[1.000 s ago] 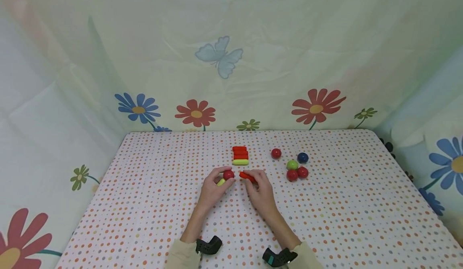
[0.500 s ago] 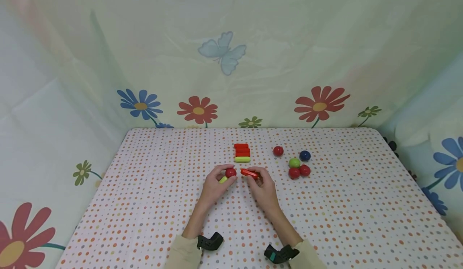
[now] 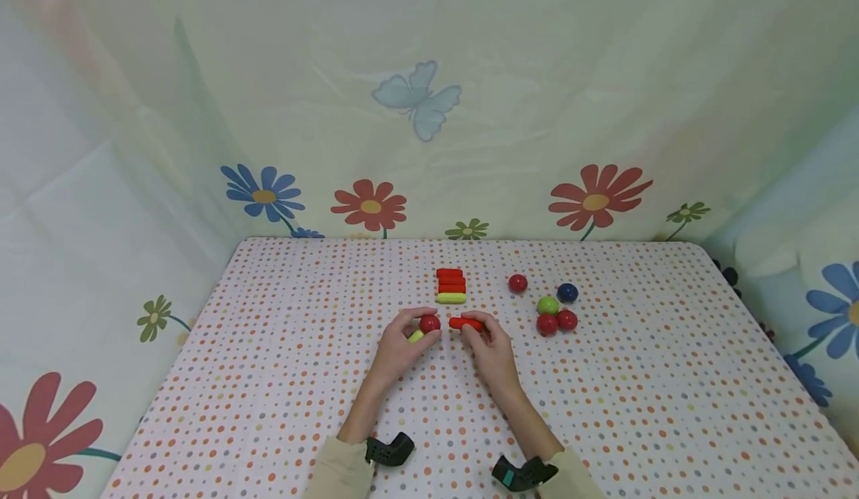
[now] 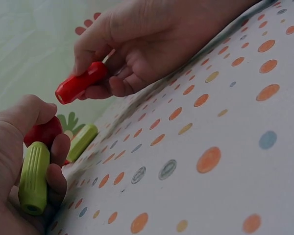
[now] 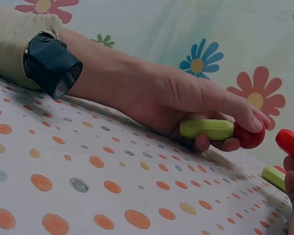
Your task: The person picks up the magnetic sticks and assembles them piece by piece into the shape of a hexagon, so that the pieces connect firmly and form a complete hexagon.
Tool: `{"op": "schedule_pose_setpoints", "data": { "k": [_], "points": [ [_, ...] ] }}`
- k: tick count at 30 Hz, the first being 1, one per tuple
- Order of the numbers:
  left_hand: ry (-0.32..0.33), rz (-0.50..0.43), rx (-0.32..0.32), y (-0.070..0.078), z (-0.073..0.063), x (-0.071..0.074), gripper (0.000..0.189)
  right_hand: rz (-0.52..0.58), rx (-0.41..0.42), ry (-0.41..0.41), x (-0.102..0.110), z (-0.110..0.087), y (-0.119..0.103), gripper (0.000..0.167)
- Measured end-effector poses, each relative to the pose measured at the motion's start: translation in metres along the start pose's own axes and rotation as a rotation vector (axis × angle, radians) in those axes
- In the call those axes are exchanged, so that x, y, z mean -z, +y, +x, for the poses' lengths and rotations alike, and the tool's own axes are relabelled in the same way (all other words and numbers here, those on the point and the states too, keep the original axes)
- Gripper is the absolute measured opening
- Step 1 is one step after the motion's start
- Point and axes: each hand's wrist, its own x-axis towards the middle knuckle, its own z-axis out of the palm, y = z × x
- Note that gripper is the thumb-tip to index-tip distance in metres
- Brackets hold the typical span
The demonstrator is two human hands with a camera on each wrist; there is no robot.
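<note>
My left hand (image 3: pixel 394 350) grips a yellow-green grooved handle (image 4: pixel 34 176) and a red ball (image 3: pixel 429 324). The ball sits against the handle's far end, under the thumb in the left wrist view; whether the two are joined I cannot tell. A smooth red handle (image 4: pixel 81 83) is pinched between thumb and fingers of my right hand (image 3: pixel 495 356). One end of it points toward the red ball, with a small gap between them. Just beyond the hands, several red handles (image 3: pixel 450 281) and one yellow-green handle (image 3: pixel 451 298) lie in a stacked row.
Right of the hands lie several loose balls: a lone red ball (image 3: pixel 517 283), a blue ball (image 3: pixel 567 292), and a green ball (image 3: pixel 547 305) beside two red ones. Everything lies on a dotted tablecloth (image 3: pixel 302 380). A flowered curtain (image 3: pixel 302 111) hangs behind the table.
The red handle has been turned in my right fingers, from slanting to nearly level. My left hand keeps its hold on the ball and yellow-green handle. The head view has shifted slightly.
</note>
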Motion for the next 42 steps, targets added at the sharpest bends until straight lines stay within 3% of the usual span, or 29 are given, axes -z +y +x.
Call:
{"op": "schedule_pose_setpoints", "data": {
  "k": [2, 5, 13, 18, 27, 42],
  "points": [
    [-0.002, 0.008, -0.002, 0.008, -0.004, 0.001, 0.037, 0.004, -0.002, -0.002, 0.000, -0.001, 0.000, 0.025],
    [-0.012, 0.004, -0.003, 0.009, -0.004, 0.002, 0.037, 0.007, -0.002, -0.008, -0.001, -0.001, 0.000, 0.025],
    [-0.013, 0.012, 0.012, -0.021, 0.006, -0.002, 0.037, 0.000, 0.046, -0.015, 0.000, -0.001, 0.000, 0.022],
    [-0.033, -0.004, 0.004, -0.028, 0.006, -0.001, 0.035, -0.011, 0.029, -0.022, 0.000, -0.003, 0.001, 0.023],
    [-0.050, 0.004, -0.032, -0.026, 0.006, -0.002, 0.036, 0.017, 0.036, -0.040, 0.002, -0.004, -0.003, 0.024],
    [-0.051, 0.027, -0.015, -0.025, 0.007, -0.001, 0.034, 0.024, -0.003, -0.031, 0.000, -0.002, -0.004, 0.027]
  ]
}}
